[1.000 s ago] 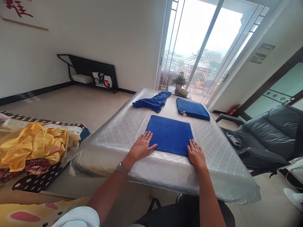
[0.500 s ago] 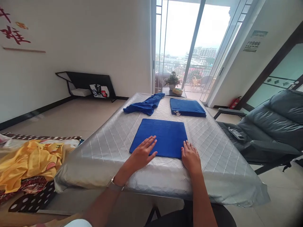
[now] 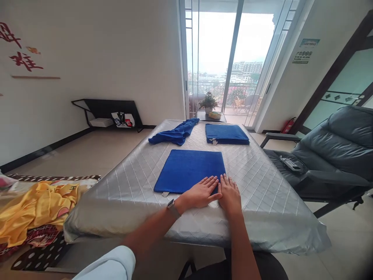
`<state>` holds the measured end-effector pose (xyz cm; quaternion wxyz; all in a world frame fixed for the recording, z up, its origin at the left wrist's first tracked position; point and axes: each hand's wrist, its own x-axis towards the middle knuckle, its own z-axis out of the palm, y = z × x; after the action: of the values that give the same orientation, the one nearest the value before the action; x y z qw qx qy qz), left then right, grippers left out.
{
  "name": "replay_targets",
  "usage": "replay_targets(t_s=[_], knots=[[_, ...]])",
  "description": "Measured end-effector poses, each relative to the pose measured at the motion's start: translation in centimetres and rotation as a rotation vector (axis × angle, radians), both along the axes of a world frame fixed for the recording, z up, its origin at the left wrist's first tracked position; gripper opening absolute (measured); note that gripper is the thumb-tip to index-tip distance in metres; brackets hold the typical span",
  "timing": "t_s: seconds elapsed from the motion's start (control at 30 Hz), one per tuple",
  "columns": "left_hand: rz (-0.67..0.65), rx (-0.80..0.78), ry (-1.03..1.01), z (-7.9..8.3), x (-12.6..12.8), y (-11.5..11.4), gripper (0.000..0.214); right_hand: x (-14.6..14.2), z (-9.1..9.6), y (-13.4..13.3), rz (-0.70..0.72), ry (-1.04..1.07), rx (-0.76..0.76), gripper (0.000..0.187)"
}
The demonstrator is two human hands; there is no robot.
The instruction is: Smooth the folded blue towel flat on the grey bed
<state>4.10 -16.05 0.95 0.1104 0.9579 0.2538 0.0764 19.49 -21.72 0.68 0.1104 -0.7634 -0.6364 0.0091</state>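
A blue cloth [image 3: 189,167] lies flat and square on the silver quilted table cover [image 3: 131,175], a small white tag at its near left corner. My left hand [image 3: 202,191] rests palm down on the cloth's near right part, fingers stretched out. Beside it, with the thumbs meeting, my right hand [image 3: 229,193] lies flat over the cloth's near right corner, its fingers out along the edge. Farther back sits a neat stack of folded blue cloths [image 3: 227,133]. A crumpled blue cloth [image 3: 176,132] lies to the left of that stack.
A dark armchair [image 3: 332,155] with a power strip [image 3: 292,165] on its seat stands at the right. Yellow fabric [image 3: 40,206] is heaped at the left. Beyond the table are a potted plant [image 3: 208,102] and a sliding glass door. A black rack [image 3: 113,112] leans by the wall.
My left hand has slid right across the cloth until it meets my right hand. The near left corner and its tag now show. My right hand stays at the near right corner.
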Motion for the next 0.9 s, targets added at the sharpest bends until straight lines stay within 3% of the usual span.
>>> replay_targets(t_s=[0.17, 0.3, 0.47, 0.57, 0.73, 0.9], knots=[[0.072, -0.062, 0.083, 0.5, -3.9, -0.1, 0.072, -0.3, 0.2, 0.0, -0.024, 0.04, 0.028, 0.055], [0.217, -0.106, 0.126, 0.7, -8.8, -0.2, 0.071, -0.4, 0.4, -0.3, -0.027, 0.05, 0.058, 0.054], [0.45, -0.069, 0.161, 0.5, -16.0, -0.3, 0.073, -0.4, 0.5, -0.5, -0.042, 0.057, 0.115, 0.051], [0.575, -0.023, 0.175, 0.0, -18.9, -1.0, 0.078, -0.3, 0.4, -0.5, -0.043, 0.045, 0.205, 0.047], [0.657, 0.257, 0.012, -0.7, -19.5, -3.2, 0.059, 0.0, 0.6, -1.8, -0.067, 0.067, 0.405, 0.041], [0.689, 0.416, -0.15, -0.5, -18.6, -4.6, 0.039, 0.2, 1.6, -4.1, 0.009, 0.077, 0.374, 0.041]])
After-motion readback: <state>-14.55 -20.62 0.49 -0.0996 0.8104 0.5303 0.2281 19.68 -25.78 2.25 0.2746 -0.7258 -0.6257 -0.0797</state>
